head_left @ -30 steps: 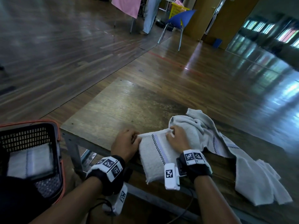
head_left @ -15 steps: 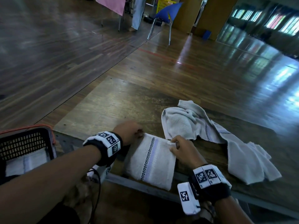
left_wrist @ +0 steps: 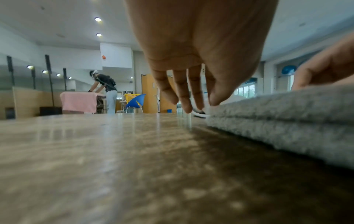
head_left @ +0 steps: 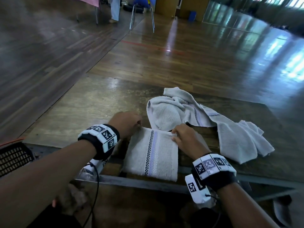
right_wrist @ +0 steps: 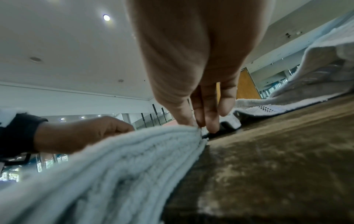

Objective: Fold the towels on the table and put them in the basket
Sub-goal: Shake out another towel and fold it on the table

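A folded white towel (head_left: 153, 153) with a checkered and lilac stripe lies at the table's near edge, partly overhanging it. My left hand (head_left: 130, 123) pinches its far left corner; the left wrist view shows the thumb and fingers (left_wrist: 214, 97) closing on the towel's edge (left_wrist: 277, 109). My right hand (head_left: 182, 137) pinches the far right corner, thumb and fingers (right_wrist: 191, 119) meeting on the stacked layers (right_wrist: 134, 151). A second, crumpled towel (head_left: 213, 122) lies just beyond and to the right. The black basket (head_left: 11, 158) with an orange rim sits low at the left.
The wooden table (head_left: 92, 109) has bare surface on its left half. A metal frame bar (head_left: 139, 183) runs under the near edge. Far off stand a blue chair (head_left: 141, 7), a pink-covered table (left_wrist: 78, 101) and another person (left_wrist: 107, 91).
The view has tilted down and the basket has slid mostly out of frame. Both hands moved from smoothing the folded towel to pinching its far corners; the right hand shifted to the right corner.
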{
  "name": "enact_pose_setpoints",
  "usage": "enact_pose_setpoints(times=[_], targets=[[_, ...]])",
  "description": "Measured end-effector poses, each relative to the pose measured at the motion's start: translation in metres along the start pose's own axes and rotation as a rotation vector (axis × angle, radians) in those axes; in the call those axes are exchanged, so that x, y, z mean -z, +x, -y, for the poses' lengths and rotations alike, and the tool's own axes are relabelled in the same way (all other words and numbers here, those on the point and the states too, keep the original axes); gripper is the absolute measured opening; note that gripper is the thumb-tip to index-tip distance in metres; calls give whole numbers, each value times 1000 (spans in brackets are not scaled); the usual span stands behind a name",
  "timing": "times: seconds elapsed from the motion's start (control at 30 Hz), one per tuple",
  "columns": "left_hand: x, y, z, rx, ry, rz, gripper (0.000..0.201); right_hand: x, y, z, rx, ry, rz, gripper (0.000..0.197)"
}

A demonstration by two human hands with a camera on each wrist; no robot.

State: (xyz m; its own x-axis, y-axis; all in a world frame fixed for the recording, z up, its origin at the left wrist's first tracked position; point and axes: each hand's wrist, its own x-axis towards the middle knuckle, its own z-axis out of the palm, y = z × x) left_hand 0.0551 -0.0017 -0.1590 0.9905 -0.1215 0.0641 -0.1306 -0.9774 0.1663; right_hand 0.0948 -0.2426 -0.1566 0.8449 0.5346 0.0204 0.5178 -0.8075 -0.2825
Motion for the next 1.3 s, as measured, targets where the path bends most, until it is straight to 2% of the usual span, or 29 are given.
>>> enact_pose_setpoints(times=[0.1,0.2,0.37,0.53,0.67,0.77,0.93,1.0,1.07,1.17,1.23,1.3], targets=[[1,-2,-11,-119,-133,29,19,1,4,-1,-14,-10,39,19],[-3,-2,-21,-142,-101,58,23,0,7,-2,6,-12,46,16],[-7,-2,-22,-21,-50,83,24,-1,4,-4,128,2,20,5],[-18,-4,-21,21,-95,-27,14,-1,2,-6,88,145,8,15],[-25,-1,-18,98,-154,-44,9,-3,5,-7,74,167,-16,4],[-28,0,-18,133,-159,-55,8,-9,6,-8,102,80,-74,1],[-25,-13,-34,49,37,-180,17,-12,2,1,110,-338,-171,17],[-28,-21,-50,13,62,-135,22,-16,-2,13,80,-397,-180,18],[-36,-29,-66,26,87,-82,32,-22,-9,24,38,-359,-139,24],[-53,-40,-76,122,44,-56,55,-36,-23,29,-116,-200,-39,46],[-62,-45,-74,190,-7,-7,61,-46,-31,30,-208,-54,7,59],[-67,-45,-71,231,-63,30,62,-52,-35,28,-236,19,22,63]])
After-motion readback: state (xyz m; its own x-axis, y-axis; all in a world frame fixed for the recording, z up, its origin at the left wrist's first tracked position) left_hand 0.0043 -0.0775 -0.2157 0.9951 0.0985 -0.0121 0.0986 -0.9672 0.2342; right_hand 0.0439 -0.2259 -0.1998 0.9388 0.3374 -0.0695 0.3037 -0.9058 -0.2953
